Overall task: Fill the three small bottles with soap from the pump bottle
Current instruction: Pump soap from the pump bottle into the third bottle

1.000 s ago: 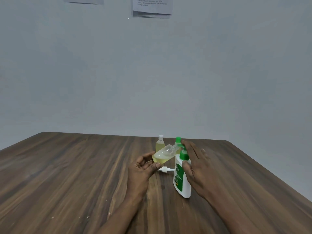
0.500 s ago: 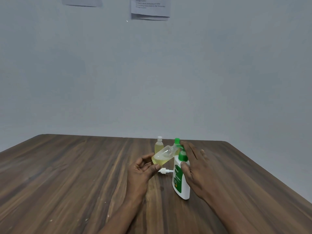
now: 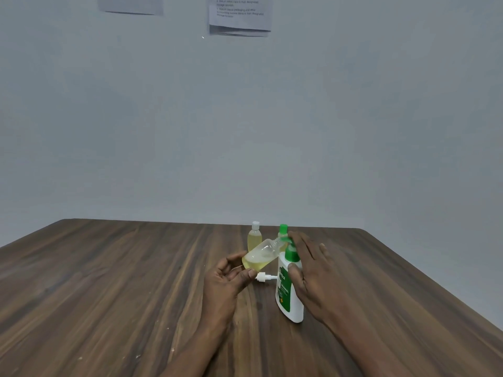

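Observation:
A white pump bottle (image 3: 289, 295) with a green label and green pump head stands on the wooden table (image 3: 109, 281). My right hand (image 3: 310, 268) rests over its top, thumb on the front, fingers on the pump head. My left hand (image 3: 231, 278) holds a small clear bottle (image 3: 260, 258) tilted, its mouth up against the pump spout, with yellow soap pooled in its lower end. Behind stand a small soap-filled bottle with a white cap (image 3: 254, 238) and another with a green cap (image 3: 283, 232), partly hidden. A white spray cap (image 3: 263, 277) lies on the table.
The table's far edge meets a plain grey wall. Two paper sheets (image 3: 239, 14) hang high on the wall. The table's right edge runs diagonally close to my right forearm.
Hands and bottles keep the same pose; the view has only shifted slightly. Nothing was let go or picked up.

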`<state>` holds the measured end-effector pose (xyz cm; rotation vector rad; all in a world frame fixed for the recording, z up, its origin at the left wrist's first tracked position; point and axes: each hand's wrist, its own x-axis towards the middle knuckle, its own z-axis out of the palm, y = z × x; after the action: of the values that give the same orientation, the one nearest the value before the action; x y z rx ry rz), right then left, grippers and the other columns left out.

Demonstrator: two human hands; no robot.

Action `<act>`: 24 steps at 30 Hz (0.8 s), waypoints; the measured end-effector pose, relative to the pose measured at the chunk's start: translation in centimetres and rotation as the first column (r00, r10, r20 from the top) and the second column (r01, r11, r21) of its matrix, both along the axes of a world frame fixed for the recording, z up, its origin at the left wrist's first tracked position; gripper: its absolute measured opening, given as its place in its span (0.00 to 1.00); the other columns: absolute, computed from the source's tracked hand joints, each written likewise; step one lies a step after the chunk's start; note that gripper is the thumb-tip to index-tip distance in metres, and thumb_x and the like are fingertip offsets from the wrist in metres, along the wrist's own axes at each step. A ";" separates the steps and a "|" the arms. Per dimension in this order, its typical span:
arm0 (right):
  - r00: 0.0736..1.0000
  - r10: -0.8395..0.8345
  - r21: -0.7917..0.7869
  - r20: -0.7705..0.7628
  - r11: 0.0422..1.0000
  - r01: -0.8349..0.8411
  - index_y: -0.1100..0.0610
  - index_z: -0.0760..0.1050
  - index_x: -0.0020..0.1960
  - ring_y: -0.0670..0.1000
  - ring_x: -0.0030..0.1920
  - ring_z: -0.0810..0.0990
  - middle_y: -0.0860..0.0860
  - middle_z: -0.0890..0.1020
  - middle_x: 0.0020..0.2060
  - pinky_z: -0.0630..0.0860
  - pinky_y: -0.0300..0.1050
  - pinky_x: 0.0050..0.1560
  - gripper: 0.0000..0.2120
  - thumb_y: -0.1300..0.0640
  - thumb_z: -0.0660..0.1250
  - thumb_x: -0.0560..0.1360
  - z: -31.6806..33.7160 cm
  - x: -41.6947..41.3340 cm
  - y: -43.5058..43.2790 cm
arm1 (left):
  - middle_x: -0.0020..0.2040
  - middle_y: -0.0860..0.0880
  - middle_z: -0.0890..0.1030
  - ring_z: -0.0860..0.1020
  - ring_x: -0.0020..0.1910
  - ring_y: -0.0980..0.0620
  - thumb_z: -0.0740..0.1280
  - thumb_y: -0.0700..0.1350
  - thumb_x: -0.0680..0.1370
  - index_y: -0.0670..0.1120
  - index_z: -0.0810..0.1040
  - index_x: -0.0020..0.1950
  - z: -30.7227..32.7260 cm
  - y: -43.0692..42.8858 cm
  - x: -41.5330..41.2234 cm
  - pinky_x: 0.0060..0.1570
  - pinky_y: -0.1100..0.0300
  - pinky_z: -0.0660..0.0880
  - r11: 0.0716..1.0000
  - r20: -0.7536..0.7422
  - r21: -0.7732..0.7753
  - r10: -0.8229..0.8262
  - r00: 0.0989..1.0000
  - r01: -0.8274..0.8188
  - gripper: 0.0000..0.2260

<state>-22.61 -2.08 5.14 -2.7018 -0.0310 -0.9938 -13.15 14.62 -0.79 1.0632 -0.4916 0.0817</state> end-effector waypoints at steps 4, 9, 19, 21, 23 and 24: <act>1.000 0.001 0.003 -0.007 1.000 -0.001 0.47 0.55 0.75 0.40 0.68 0.63 0.40 0.64 0.70 0.53 0.48 0.75 0.27 0.53 0.56 0.76 0.2 0.3 -0.3 | 0.50 0.44 0.87 0.86 0.50 0.49 0.77 0.38 0.65 0.41 0.82 0.57 0.4 0.0 0.1 0.45 0.60 0.82 1.000 0.013 -0.015 0.008 1.000 -0.008 0.21; 1.000 -0.015 -0.001 -0.024 1.000 0.015 0.47 0.58 0.73 0.43 0.69 0.64 0.41 0.65 0.70 0.51 0.46 0.75 0.25 0.54 0.55 0.77 0.0 0.5 -0.4 | 0.52 0.44 0.87 0.86 0.52 0.49 0.76 0.33 0.69 0.41 0.82 0.58 0.1 0.1 0.3 0.45 0.60 0.82 1.000 -0.001 -0.009 0.007 1.000 -0.007 0.18; 0.999 -0.007 0.008 -0.039 1.000 0.007 0.47 0.55 0.74 0.40 0.67 0.65 0.40 0.63 0.70 0.52 0.47 0.75 0.26 0.54 0.56 0.77 0.2 -0.2 0.0 | 0.51 0.45 0.87 0.86 0.51 0.49 0.77 0.38 0.66 0.42 0.82 0.58 0.0 0.1 0.0 0.44 0.62 0.82 1.000 0.002 -0.010 0.014 1.000 -0.014 0.20; 0.999 -0.007 -0.001 -0.034 1.000 0.007 0.47 0.55 0.75 0.41 0.69 0.63 0.40 0.62 0.71 0.51 0.48 0.75 0.27 0.54 0.56 0.77 0.4 -0.3 -0.2 | 0.51 0.45 0.87 0.86 0.51 0.49 0.77 0.38 0.66 0.42 0.82 0.58 0.1 0.0 0.1 0.44 0.61 0.82 1.000 0.005 -0.009 0.009 1.000 -0.009 0.20; 1.000 -0.014 -0.017 -0.026 1.000 0.014 0.48 0.55 0.75 0.41 0.69 0.64 0.41 0.63 0.71 0.53 0.48 0.75 0.27 0.54 0.56 0.77 0.5 -0.3 -0.2 | 0.51 0.45 0.87 0.86 0.51 0.49 0.77 0.37 0.67 0.42 0.82 0.58 0.1 0.0 0.2 0.45 0.61 0.82 1.000 0.007 -0.005 0.007 1.000 -0.007 0.19; 1.000 -0.018 -0.021 -0.020 1.000 0.018 0.48 0.56 0.75 0.42 0.68 0.64 0.41 0.63 0.71 0.54 0.49 0.74 0.27 0.54 0.56 0.77 0.6 -0.2 -0.1 | 0.51 0.45 0.87 0.86 0.51 0.49 0.77 0.36 0.67 0.42 0.82 0.58 0.1 0.0 0.2 0.45 0.61 0.82 1.000 0.008 -0.007 0.007 1.000 -0.007 0.19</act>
<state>-22.84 -2.22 5.70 -2.7355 -0.0133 -0.9765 -12.90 14.63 -0.65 1.0584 -0.4947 0.0937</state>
